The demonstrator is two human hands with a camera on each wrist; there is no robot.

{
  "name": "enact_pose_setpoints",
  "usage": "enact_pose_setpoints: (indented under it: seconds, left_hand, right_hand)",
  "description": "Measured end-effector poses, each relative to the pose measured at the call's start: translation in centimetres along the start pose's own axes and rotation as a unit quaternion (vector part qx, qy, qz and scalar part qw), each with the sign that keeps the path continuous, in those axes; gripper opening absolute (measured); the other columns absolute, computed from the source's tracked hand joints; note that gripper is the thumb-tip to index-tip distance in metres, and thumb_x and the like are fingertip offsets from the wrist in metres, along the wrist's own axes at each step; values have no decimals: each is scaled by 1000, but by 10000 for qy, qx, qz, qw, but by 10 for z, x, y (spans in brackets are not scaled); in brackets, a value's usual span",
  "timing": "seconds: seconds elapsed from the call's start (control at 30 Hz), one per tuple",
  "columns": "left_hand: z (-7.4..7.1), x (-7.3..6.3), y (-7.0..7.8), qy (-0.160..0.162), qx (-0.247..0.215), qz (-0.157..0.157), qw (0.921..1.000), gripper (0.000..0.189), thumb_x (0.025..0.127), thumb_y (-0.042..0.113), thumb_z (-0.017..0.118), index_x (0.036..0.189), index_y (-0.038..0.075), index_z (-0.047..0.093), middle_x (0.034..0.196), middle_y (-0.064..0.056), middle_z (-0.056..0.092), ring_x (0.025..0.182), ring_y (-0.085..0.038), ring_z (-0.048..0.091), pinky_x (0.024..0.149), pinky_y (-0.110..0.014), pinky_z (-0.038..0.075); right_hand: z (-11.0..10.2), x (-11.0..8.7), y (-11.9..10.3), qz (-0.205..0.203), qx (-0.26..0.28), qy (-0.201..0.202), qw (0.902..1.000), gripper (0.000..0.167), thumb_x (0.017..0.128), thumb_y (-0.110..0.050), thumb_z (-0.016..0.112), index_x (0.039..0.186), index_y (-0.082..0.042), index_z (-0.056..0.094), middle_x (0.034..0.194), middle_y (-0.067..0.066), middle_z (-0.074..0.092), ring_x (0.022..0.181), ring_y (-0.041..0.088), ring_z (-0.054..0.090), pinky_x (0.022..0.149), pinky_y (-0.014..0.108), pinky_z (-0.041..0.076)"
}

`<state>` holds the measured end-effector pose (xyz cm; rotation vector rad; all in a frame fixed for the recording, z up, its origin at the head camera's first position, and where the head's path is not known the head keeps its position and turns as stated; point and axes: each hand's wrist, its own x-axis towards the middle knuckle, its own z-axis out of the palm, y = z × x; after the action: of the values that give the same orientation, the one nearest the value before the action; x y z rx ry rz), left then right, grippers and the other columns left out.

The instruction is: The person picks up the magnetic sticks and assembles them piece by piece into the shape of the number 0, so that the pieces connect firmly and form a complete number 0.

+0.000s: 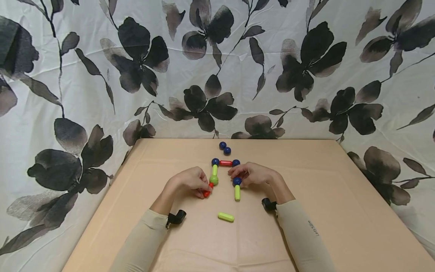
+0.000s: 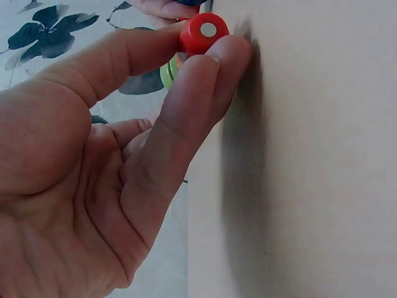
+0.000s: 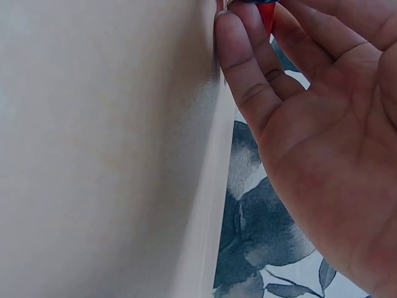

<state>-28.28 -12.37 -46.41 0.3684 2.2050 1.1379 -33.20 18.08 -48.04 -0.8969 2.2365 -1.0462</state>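
Observation:
My left hand (image 1: 193,182) pinches a red magnetic rod (image 2: 195,38) between thumb and fingertips, its round end with a pale metal disc facing the left wrist camera. The rod's far end meets a green ball (image 1: 213,180). From there a green rod (image 1: 215,169) leads to a blue ball (image 1: 215,161), then a red crosspiece rod (image 1: 225,163) to another blue ball (image 1: 236,163). My right hand (image 1: 256,174) grips a red rod (image 3: 268,17), mostly hidden by fingers, beside a nearer blue ball (image 1: 236,181). A green rod (image 1: 237,193) extends from that ball toward me.
One loose green rod (image 1: 225,217) lies on the tan table (image 1: 306,162) between my forearms. Two blue balls (image 1: 225,148) sit beyond the joined pieces, near the far edge. A flower-printed cloth (image 1: 258,75) hangs behind the table. Each wrist wears a black camera (image 1: 176,218).

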Motion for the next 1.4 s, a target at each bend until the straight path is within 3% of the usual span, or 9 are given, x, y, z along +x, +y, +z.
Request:
enact_pose_setpoints:
  seconds: [0.23,0.4,0.6,0.97,1.4]
  left_hand:
    - [4,-1,3,59,239,6,9997,23,94,19,79,81,0,78,72,-12,76,56,-13,71,58,-28,59]
    - [9,0,4,102,638,-202,9977,37,92,32,81,75,1,76,59,-9,69,48,-15,67,48,-26,54]
    - [14,3,6,37,955,-390,9947,42,93,39,79,73,2,73,56,-9,68,46,-18,68,44,-26,52]
    - [17,2,12,-58,906,-438,9949,40,100,35,71,76,2,74,58,-12,69,47,-19,68,46,-29,54]
    - [15,2,10,-174,797,-339,9961,43,101,39,68,77,3,74,57,-9,68,45,-17,66,43,-24,49]
  right_hand:
    - [0,0,0,4,20,-7,10000,38,86,6,76,121,-9,76,151,8,57,138,31,49,96,33,53]
    - [0,1,-1,76,-1,13,10000,39,86,6,76,121,-11,76,150,5,58,136,29,50,95,34,53]
    - [-1,0,-3,106,37,-6,9999,39,86,6,75,122,-10,76,151,7,57,136,30,49,95,32,53]
    - [-1,0,-2,66,44,-47,10000,38,86,5,76,122,-9,75,152,9,56,138,32,48,97,35,52]
    - [-1,0,0,74,32,-29,10000,38,86,4,76,122,-9,75,152,9,56,135,31,50,96,35,52]
